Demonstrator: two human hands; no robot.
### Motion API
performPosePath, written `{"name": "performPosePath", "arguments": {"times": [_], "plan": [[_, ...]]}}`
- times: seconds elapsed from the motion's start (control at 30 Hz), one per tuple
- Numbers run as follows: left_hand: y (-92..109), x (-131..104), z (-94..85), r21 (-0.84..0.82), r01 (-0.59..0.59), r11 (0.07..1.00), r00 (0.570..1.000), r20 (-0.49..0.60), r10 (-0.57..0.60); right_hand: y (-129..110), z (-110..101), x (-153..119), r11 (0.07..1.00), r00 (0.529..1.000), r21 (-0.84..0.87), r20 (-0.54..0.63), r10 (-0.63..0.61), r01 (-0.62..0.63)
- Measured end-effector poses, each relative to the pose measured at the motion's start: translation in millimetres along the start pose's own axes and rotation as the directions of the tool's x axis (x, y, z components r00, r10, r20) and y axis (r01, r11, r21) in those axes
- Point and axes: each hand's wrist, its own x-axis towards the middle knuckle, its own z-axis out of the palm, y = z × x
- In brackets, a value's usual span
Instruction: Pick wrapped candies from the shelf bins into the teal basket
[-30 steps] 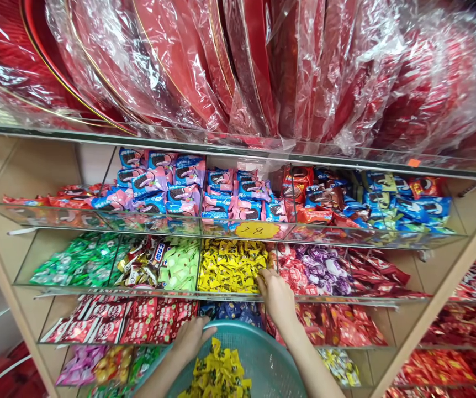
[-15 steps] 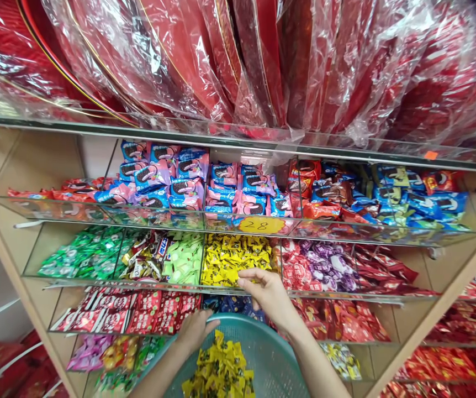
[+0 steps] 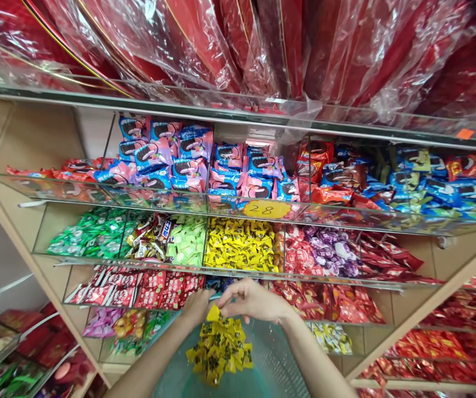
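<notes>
A teal plastic basket (image 3: pixel 277 354) with a perforated wall is at the bottom centre, a heap of yellow-wrapped candies (image 3: pixel 221 345) inside it. My left hand (image 3: pixel 196 305) is closed over the basket's far rim. Just to its right, my right hand (image 3: pixel 244 300) bends over the heap, its fingertips pinched at one yellow-wrapped candy (image 3: pixel 213 313) above the pile. Straight ahead, a glass-fronted shelf compartment holds more of the same yellow candies (image 3: pixel 241 245). Part of the far rim is hidden behind my hands.
Green-wrapped candies (image 3: pixel 89 235) and purple-wrapped candies (image 3: pixel 331 250) share the yellow candies' shelf. Above are packaged cookies (image 3: pixel 153 152) and a yellow price tag (image 3: pixel 268 209) reading 28. Glass shelf edges run across the view. Plastic-wrapped red goods (image 3: pixel 205 38) line the top.
My right hand has come down and left from the yellow candy compartment to the basket. My left hand remains at the rim. The shelves sit slightly higher in view.
</notes>
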Motion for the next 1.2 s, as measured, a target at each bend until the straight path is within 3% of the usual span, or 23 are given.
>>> {"name": "performPosePath", "arguments": {"times": [0.1,0.17,0.23,0.3,0.37,0.57,0.7,0.8,0.87,0.93,1.0,1.1,1.13,1.2], "plan": [[-1,1,1.6,0.025,0.027,0.999,0.999,-0.017,-0.027,25,5,13,0.96,0.992,-0.268,0.065,0.106,-0.085],[-2,2,3.6,0.035,0.033,0.999,0.999,-0.025,-0.033,39,8,20,0.832,0.988,-0.535,-0.034,0.15,-0.145],[-3,4,5.8,0.031,0.024,0.999,0.999,-0.039,-0.023,49,10,25,0.637,0.97,-0.731,-0.186,0.158,-0.244],[-5,5,7.3,0.021,0.015,1.0,0.999,-0.045,-0.014,55,12,28,0.491,0.942,-0.804,-0.289,0.173,-0.336],[-6,6,7.9,0.014,0.013,1.0,0.999,-0.042,-0.012,59,14,30,0.433,0.926,-0.819,-0.315,0.21,-0.377],[-6,6,7.6,0.011,0.024,1.0,0.999,-0.029,-0.023,60,16,32,0.444,0.908,-0.793,-0.349,0.231,-0.418],[-3,4,5.7,0.027,0.025,0.999,0.999,-0.045,-0.024,42,20,26,0.461,0.92,-0.797,-0.334,0.204,-0.391],[-1,1,2.7,0.034,0.013,0.999,0.999,-0.035,-0.012,18,19,16,0.584,0.96,-0.77,-0.273,0.066,-0.259],[0,0,1.5,0.031,0.005,1.0,1.0,-0.029,-0.004,3,13,9,0.689,0.962,-0.711,-0.263,-0.078,-0.138],[0,0,1.8,0.012,-0.001,1.0,0.999,-0.036,0.002,-8,2,3,0.752,0.916,-0.656,-0.338,-0.216,-0.065],[-1,0,3.4,-0.015,-0.008,1.0,0.999,-0.046,0.007,-14,-13,-1,0.75,0.814,-0.652,-0.494,-0.307,-0.113],[-3,0,6.3,-0.043,-0.007,0.999,0.999,-0.048,0.005,-15,-37,-2,0.641,0.621,-0.661,-0.703,-0.347,-0.39],[-3,0,7.0,-0.045,-0.003,0.999,0.999,-0.049,0.001,-14,-43,-1,0.587,0.579,-0.645,-0.744,-0.333,-0.49],[-4,0,7.7,-0.042,0.003,0.999,0.998,-0.057,-0.005,-12,-50,2,0.478,0.544,-0.603,-0.793,-0.273,-0.639]]}}
